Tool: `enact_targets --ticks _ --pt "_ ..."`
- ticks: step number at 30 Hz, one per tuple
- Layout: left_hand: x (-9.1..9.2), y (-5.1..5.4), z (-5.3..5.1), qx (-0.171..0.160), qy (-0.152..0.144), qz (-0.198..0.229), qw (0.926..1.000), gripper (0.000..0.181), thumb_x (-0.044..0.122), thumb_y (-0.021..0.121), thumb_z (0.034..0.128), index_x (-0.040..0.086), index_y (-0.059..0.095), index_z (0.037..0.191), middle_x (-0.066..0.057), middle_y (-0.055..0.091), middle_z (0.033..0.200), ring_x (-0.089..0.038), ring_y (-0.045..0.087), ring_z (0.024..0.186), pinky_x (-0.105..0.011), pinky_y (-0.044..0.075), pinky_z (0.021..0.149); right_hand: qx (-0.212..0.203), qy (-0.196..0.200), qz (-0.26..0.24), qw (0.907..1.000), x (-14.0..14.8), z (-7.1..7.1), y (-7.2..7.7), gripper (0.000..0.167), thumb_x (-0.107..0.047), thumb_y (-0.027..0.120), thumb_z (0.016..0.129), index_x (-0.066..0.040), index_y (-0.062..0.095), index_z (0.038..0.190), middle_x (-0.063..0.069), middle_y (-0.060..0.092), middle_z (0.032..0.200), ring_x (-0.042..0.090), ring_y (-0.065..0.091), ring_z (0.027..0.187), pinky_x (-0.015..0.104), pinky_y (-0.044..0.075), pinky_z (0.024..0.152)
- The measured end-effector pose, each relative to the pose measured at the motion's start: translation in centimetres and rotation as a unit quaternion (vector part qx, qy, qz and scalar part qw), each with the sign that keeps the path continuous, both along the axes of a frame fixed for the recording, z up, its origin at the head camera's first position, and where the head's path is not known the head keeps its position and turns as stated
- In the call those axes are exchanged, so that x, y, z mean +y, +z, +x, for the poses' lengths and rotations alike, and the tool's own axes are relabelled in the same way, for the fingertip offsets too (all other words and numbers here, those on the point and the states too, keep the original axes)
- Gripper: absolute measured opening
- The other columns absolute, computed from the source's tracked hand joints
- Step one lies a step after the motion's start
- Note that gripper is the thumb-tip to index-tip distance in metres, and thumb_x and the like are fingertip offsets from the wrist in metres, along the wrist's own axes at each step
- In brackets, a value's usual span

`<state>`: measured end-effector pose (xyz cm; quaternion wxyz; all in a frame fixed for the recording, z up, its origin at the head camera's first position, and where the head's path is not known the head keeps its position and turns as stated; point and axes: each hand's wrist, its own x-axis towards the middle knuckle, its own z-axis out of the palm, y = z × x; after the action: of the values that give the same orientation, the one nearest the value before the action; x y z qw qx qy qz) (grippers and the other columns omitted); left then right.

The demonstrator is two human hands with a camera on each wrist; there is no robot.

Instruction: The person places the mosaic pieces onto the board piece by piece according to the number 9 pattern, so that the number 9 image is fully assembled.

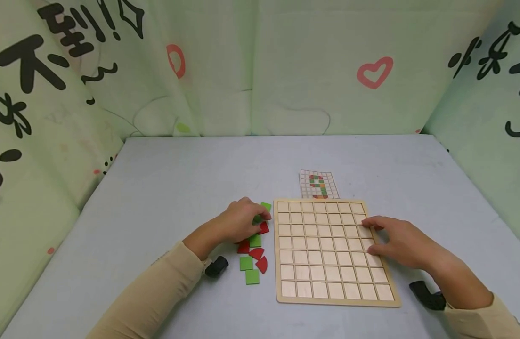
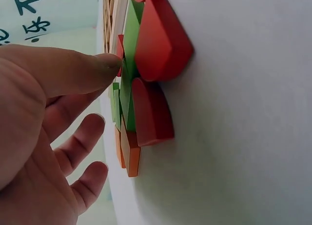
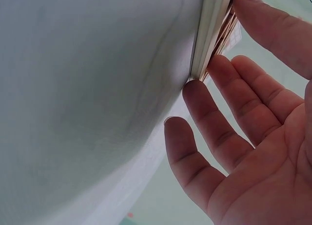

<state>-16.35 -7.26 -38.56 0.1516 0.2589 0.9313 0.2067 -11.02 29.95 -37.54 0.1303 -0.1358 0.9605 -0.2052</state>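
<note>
My left hand (image 1: 245, 219) reaches over a loose pile of coloured pieces, thumb and index finger apart around a red piece (image 1: 264, 228) and a green one. In the left wrist view, the thumb tip is close to green pieces (image 2: 127, 95), with red rounded pieces (image 2: 163, 44) beside them and orange pieces (image 2: 130, 154) farther along; no piece is seen gripped. A wooden grid board (image 1: 336, 301) lies flat to the right of the pile. My right hand (image 1: 406, 240) rests its fingertips on the board's right edge, fingers relaxed.
A printed card (image 1: 304, 186) with a coloured grid pattern lies behind the board, its lower edge hidden. Green squares (image 1: 252, 277) and red wedges (image 1: 262, 265) lie near the board's left side. Patterned curtains (image 1: 302, 70) surround the white table (image 1: 192, 169).
</note>
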Motion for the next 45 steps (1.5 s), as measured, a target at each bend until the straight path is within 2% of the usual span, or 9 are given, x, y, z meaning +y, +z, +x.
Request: enact_targets --ticks 9,16,22,31,41,45 --pt "-0.13 0.19 -0.04 -0.015 0.007 0.000 0.9999 0.024 0.012 0.072 0.0916 0.018 0.073 0.115 0.002 0.064 0.110 -0.022 0.048 0.116 -0.035 0.049 0.088 -0.002 -0.002 -0.001 1.0000 -0.03 -0.15 -0.02 0.066 -0.026 0.082 0.082 0.001 0.055 0.136 0.023 0.059 0.127 0.045 0.051 0.120 0.060 0.040 0.095" --pt "-0.10 0.09 -0.15 0.001 -0.002 -0.010 0.9999 0.024 0.018 0.076 0.0901 0.017 0.072 0.114 0.004 0.067 0.108 -0.022 0.049 0.115 -0.040 0.044 0.093 -0.004 -0.003 0.001 1.0000 -0.01 -0.15 0.01 0.066 -0.026 0.082 0.082 0.001 0.055 0.136 0.023 0.059 0.127 0.044 0.052 0.120 0.059 0.041 0.095" --pt "-0.06 0.04 -0.08 0.005 -0.004 -0.011 0.9999 0.027 0.021 0.077 0.0895 0.016 0.071 0.116 0.003 0.066 0.109 -0.023 0.050 0.115 -0.040 0.045 0.092 -0.003 -0.002 0.000 1.0000 -0.04 -0.09 0.01 0.065 -0.025 0.082 0.082 0.001 0.055 0.135 0.023 0.060 0.126 0.044 0.052 0.119 0.059 0.041 0.094" --pt "0.02 0.06 -0.02 0.025 -0.022 -0.009 0.9994 0.028 0.016 0.075 0.0895 0.014 0.071 0.117 0.002 0.067 0.109 -0.023 0.051 0.112 -0.042 0.044 0.092 -0.001 0.000 -0.006 1.0000 -0.05 0.04 0.04 0.064 -0.026 0.082 0.082 0.000 0.056 0.135 0.022 0.060 0.125 0.043 0.052 0.119 0.059 0.041 0.094" --pt "0.03 0.03 -0.02 0.018 -0.011 -0.009 0.9997 0.031 0.015 0.074 0.0898 0.015 0.069 0.120 0.004 0.066 0.109 -0.023 0.050 0.114 -0.042 0.043 0.093 -0.005 -0.002 -0.002 1.0000 -0.03 -0.01 -0.02 0.063 -0.026 0.081 0.083 0.000 0.056 0.135 0.023 0.059 0.126 0.044 0.052 0.119 0.060 0.041 0.094" --pt "0.11 -0.02 -0.02 0.030 -0.009 -0.018 0.9994 0.032 0.020 0.075 0.0896 0.015 0.069 0.121 0.004 0.066 0.109 -0.022 0.051 0.110 -0.041 0.043 0.091 -0.006 -0.003 -0.003 1.0000 0.01 0.00 -0.07 0.063 -0.026 0.082 0.082 0.000 0.056 0.135 0.023 0.059 0.126 0.044 0.052 0.119 0.060 0.041 0.094"
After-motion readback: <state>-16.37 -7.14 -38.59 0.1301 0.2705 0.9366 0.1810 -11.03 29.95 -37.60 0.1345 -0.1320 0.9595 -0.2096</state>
